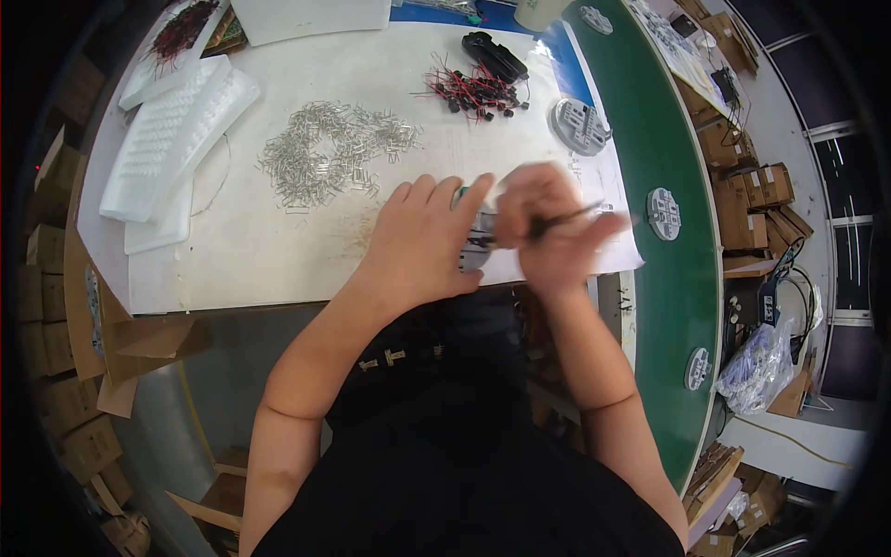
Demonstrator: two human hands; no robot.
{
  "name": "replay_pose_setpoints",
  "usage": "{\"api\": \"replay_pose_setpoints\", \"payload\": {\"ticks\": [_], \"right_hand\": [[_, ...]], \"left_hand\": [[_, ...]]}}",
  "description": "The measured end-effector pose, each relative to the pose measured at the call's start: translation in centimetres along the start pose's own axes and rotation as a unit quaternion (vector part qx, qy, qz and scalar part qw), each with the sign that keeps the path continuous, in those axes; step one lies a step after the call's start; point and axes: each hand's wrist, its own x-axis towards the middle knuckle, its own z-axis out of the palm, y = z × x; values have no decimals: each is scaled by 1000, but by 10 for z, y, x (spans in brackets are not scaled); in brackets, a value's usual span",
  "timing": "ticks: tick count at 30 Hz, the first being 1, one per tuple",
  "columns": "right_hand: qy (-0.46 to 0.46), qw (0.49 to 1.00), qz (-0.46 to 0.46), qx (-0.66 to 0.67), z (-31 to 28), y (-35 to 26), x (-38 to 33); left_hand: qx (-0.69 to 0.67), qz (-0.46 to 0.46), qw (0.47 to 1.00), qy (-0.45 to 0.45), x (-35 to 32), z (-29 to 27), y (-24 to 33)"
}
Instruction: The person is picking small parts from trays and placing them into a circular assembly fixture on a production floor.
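Note:
My left hand [418, 237] is closed around a grey plastic housing [474, 258] at the table's front edge, its thumb and fingers on the rim. Most of that housing is hidden beneath the hand; dark bits show on its inner face. Touching or close beside its right side is my right hand [554, 227], blurred by motion. It grips a small dark part [537, 228] from which a thin dark streak runs right; the blur hides its kind. Similar round grey housings, such as one [581, 127] on the paper's right, lie face up with moulded compartments.
Loose silvery metal pins [325, 153] are heaped left of centre. Beyond my hands lies a pile of small black round components with red wires [475, 93], beside a black object [495, 57]. White foam trays [176, 139] stand left. More housings [664, 213] sit along the green belt [640, 139].

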Motion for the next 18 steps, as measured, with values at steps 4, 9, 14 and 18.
{"api": "replay_pose_setpoints", "payload": {"ticks": [4,9,14,18], "right_hand": [[-14,999,35,-32,-32,-71,16],[-106,889,58,-442,-25,-43,25],[-226,762,63,-604,-21,-14,24],[-260,737,69,-620,-11,-9,20]], "left_hand": [[-205,10,977,55,3,-14,2],[-198,10,972,126,-25,20,-32],[-262,-66,960,70,-28,10,-30],[-229,-105,966,56,-21,11,-24]]}}
